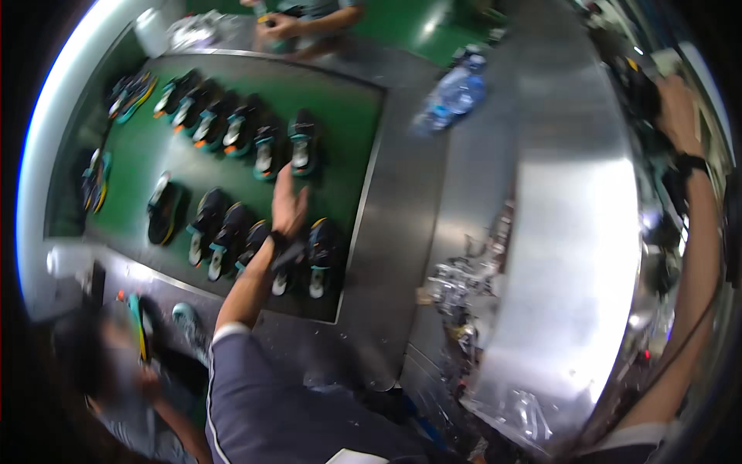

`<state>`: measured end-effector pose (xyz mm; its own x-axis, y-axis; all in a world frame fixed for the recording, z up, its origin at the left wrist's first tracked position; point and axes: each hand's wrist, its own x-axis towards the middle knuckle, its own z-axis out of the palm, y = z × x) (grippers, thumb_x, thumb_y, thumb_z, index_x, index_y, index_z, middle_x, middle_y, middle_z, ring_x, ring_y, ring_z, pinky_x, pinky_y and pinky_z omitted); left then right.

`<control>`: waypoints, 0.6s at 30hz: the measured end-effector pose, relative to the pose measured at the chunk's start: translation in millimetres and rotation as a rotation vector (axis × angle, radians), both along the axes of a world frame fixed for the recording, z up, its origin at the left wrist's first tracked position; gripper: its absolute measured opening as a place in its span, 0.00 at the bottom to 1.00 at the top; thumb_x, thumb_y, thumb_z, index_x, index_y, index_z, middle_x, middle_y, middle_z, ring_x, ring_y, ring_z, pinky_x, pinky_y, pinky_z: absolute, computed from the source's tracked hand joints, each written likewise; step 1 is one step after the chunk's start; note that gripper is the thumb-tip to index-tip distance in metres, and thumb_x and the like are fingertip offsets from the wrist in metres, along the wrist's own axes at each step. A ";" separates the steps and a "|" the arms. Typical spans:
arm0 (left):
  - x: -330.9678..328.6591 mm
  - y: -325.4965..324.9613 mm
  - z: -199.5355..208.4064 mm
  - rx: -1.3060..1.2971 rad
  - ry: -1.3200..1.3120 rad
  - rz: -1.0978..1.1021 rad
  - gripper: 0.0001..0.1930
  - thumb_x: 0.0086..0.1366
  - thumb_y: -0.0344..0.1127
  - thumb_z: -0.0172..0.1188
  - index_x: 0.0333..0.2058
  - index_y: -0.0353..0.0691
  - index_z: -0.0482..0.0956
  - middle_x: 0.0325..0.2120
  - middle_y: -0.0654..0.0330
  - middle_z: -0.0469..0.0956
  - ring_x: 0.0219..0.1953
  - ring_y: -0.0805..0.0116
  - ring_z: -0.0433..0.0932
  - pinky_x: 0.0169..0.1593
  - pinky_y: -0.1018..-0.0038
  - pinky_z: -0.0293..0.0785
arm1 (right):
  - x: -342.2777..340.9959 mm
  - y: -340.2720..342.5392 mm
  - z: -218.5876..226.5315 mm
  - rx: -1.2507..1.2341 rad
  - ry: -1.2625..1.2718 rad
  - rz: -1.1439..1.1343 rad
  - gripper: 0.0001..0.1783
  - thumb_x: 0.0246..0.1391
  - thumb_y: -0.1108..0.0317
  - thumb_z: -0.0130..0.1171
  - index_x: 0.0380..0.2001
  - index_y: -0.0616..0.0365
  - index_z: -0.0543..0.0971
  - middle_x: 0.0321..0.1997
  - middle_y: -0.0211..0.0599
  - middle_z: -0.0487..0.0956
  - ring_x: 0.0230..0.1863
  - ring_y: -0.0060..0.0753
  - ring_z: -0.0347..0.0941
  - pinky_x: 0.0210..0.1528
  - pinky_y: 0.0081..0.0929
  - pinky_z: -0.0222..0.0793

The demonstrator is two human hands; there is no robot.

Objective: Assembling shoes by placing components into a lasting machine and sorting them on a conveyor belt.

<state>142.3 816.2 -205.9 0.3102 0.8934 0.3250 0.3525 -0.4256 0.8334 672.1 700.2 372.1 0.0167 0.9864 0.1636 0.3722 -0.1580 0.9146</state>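
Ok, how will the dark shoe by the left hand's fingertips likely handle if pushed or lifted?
The dark shoe would probably slide rather than roll, given its long shape along the green surface. Its dark upper may flex a little, while the teal edging looks likelier to stay firm. Blur hides the materials, so grip is uncertain.

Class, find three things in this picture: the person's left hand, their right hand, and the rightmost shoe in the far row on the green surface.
Left hand (288, 207): head view, middle of the hand.
Right hand (679, 112): head view, middle of the hand.
Shoe (302, 144): head view, middle of its upper side.
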 end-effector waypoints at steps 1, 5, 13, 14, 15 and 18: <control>-23.3 -19.6 13.4 -0.001 0.050 0.017 0.31 0.59 0.23 0.57 0.61 0.34 0.60 0.57 0.44 0.66 0.60 0.47 0.65 0.63 0.64 0.61 | -36.2 4.6 -16.2 0.073 0.159 -0.001 0.27 0.34 0.84 0.57 0.45 0.59 0.73 0.46 0.50 0.72 0.51 0.59 0.67 0.49 0.45 0.68; -21.9 -140.4 66.4 -0.461 -0.189 -0.326 0.12 0.64 0.24 0.55 0.46 0.31 0.76 0.46 0.51 0.77 0.48 0.64 0.77 0.52 0.72 0.71 | -31.0 -68.7 -32.4 0.181 0.332 0.282 0.25 0.34 0.82 0.60 0.42 0.60 0.73 0.44 0.50 0.74 0.50 0.57 0.70 0.51 0.45 0.69; -36.2 -333.0 178.5 -1.110 -0.213 -1.218 0.07 0.62 0.28 0.62 0.37 0.31 0.81 0.40 0.53 0.82 0.43 0.70 0.78 0.49 0.73 0.74 | -217.7 -257.7 -10.6 0.601 0.582 0.128 0.22 0.39 0.60 0.66 0.36 0.62 0.76 0.36 0.51 0.77 0.37 0.56 0.75 0.41 0.47 0.70; -28.9 -343.5 190.6 -1.091 -0.189 -1.301 0.09 0.63 0.29 0.62 0.40 0.30 0.81 0.41 0.53 0.81 0.44 0.70 0.78 0.50 0.72 0.74 | -250.3 -292.5 -6.0 0.638 0.585 0.157 0.23 0.38 0.60 0.67 0.36 0.63 0.76 0.35 0.51 0.77 0.38 0.55 0.74 0.42 0.46 0.69; -19.7 -355.3 213.2 -1.066 -0.169 -1.354 0.09 0.63 0.29 0.62 0.40 0.30 0.81 0.41 0.53 0.81 0.44 0.70 0.78 0.50 0.72 0.74 | -278.5 -331.0 -2.1 0.697 0.596 0.165 0.25 0.39 0.60 0.67 0.39 0.65 0.76 0.35 0.51 0.77 0.38 0.56 0.74 0.42 0.46 0.69; 9.2 -390.8 290.6 -0.976 -0.406 -1.574 0.25 0.64 0.32 0.61 0.57 0.28 0.67 0.55 0.47 0.72 0.58 0.60 0.70 0.62 0.65 0.63 | -365.7 -440.5 -3.9 0.831 0.748 0.137 0.30 0.41 0.60 0.68 0.45 0.69 0.74 0.38 0.53 0.77 0.39 0.53 0.76 0.43 0.42 0.71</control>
<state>151.5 425.5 84.8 0.9594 -0.1956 0.2034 -0.0851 0.4865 0.8695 306.3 259.7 368.2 0.2858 0.5770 0.7651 0.8438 -0.5300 0.0844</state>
